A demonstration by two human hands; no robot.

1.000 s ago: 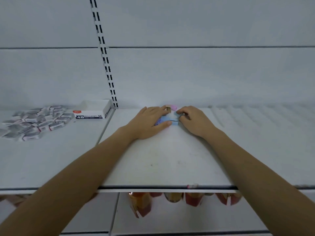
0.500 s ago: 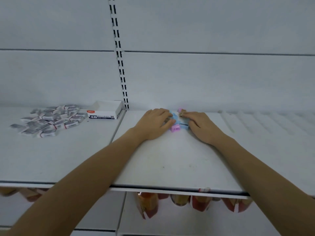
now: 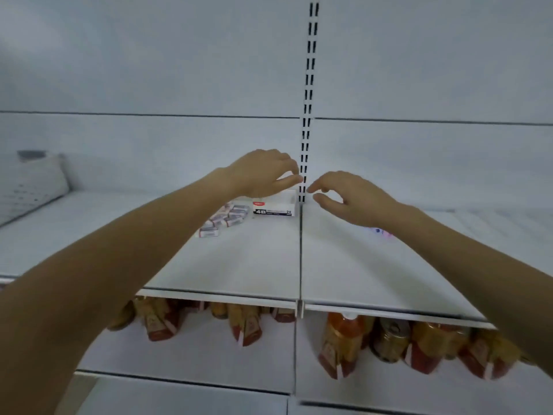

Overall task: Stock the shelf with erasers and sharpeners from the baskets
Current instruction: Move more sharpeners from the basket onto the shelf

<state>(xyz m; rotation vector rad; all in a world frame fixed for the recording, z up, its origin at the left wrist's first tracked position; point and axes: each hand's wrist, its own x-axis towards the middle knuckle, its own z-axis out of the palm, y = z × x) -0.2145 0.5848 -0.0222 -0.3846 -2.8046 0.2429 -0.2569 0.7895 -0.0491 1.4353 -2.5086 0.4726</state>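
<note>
- The small white carton point(image 3: 275, 208) marked "4B" and "24" sits at the back of the white shelf point(image 3: 257, 259), mid-frame, just left of the slotted upright point(image 3: 308, 94). Its top is open, but from my feed I cannot see what is inside.
- Wrapped erasers point(image 3: 227, 218) lie loose in a heap directly on the shelf, just left of the carton and partly hidden behind the left forearm.
- A few pink and blue pieces, seemingly sharpeners point(image 3: 380, 231), show on the shelf right of centre, tucked under the right wrist and too blurred for me to count.
- The left hand point(image 3: 260, 175) is raised in front of the carton, fingers loosely curled with the thumb close to the fingertips. I see nothing between them and cannot tell whether the hand touches the carton.
- The right hand point(image 3: 356, 202) hangs just right of the upright, fingers relaxed and slightly spread, holding nothing.
- The two hands are near each other, apart, with the upright between them.
- Bottles point(image 3: 341, 339) with orange contents line the shelf below, along the bottom of the frame.
</note>
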